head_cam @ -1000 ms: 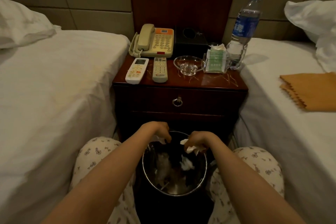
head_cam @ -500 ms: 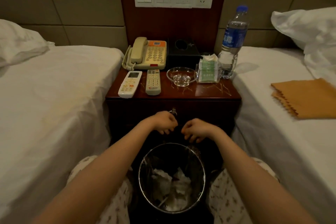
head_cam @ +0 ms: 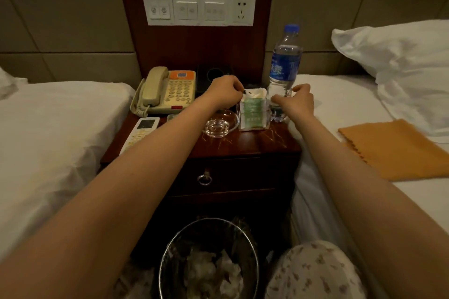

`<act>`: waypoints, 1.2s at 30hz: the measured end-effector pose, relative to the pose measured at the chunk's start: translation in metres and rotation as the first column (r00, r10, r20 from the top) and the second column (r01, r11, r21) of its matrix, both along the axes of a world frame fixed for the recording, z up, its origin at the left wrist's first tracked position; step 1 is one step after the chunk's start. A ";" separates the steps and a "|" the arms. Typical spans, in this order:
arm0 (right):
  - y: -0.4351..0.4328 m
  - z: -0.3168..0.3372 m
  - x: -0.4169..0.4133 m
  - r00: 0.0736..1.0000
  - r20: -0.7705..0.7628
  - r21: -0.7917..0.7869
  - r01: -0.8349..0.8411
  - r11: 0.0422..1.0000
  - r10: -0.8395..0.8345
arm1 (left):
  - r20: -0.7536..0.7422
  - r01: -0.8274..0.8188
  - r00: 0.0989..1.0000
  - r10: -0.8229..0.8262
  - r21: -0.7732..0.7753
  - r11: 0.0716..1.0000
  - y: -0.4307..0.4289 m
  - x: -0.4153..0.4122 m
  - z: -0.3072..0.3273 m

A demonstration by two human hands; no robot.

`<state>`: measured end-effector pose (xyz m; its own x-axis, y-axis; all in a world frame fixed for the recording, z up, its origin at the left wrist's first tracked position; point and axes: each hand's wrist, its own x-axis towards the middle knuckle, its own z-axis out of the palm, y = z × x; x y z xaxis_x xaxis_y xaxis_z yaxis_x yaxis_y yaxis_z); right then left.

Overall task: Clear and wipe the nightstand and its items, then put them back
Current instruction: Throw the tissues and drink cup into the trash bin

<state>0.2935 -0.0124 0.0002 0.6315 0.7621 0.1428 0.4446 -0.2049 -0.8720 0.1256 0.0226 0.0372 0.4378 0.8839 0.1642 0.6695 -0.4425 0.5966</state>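
1. A round metal wastebasket (head_cam: pixel 209 219) holding crumpled white paper stands on the floor before the dark red wooden counter (head_cam: pixel 243 145).
2. A clear glass ashtray (head_cam: pixel 218 126) sits mid-counter.
3. The left hand (head_cam: pixel 224 91), fingers curled, hovers at the top of the clear holder of green packets (head_cam: pixel 252 114); whether it pinches anything I cannot tell.
4. The right hand (head_cam: pixel 295 102) curls thumb and fingers round the lower part of the upright blue-labelled plastic water bottle (head_cam: pixel 285 65), at the counter's back right corner.

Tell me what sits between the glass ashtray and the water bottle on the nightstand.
A clear holder of green packets stands between the glass ashtray and the water bottle, close to both. The head view shows it.
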 end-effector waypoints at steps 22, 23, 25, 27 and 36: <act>0.073 -0.012 0.067 0.988 0.022 0.093 -0.156 0.983 0.155 | -0.576 0.089 0.812 -0.097 -0.042 0.995 0.122 0.122 -0.036; 0.072 -0.012 0.067 0.987 0.025 0.096 -0.163 0.982 0.161 | -0.568 0.074 0.818 -0.087 -0.045 0.996 0.123 0.123 -0.040; 0.071 -0.013 0.066 0.984 0.027 0.103 -0.178 0.979 0.176 | -0.517 0.051 0.854 -0.062 -0.035 0.998 0.126 0.123 -0.045; 0.070 -0.012 0.065 0.983 0.011 0.109 -0.185 0.977 0.185 | -0.460 0.031 0.887 -0.039 -0.025 0.999 0.126 0.121 -0.043; 0.064 -0.011 0.057 0.984 0.026 0.093 -0.176 0.980 0.174 | -0.057 -0.132 0.988 0.141 0.144 0.981 0.114 0.085 0.003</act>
<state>0.3503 0.0520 -0.0104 0.4864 0.8430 0.2296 0.4818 -0.0395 -0.8754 0.2108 0.1368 0.0399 0.3289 0.9066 0.2643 0.7653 -0.4199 0.4878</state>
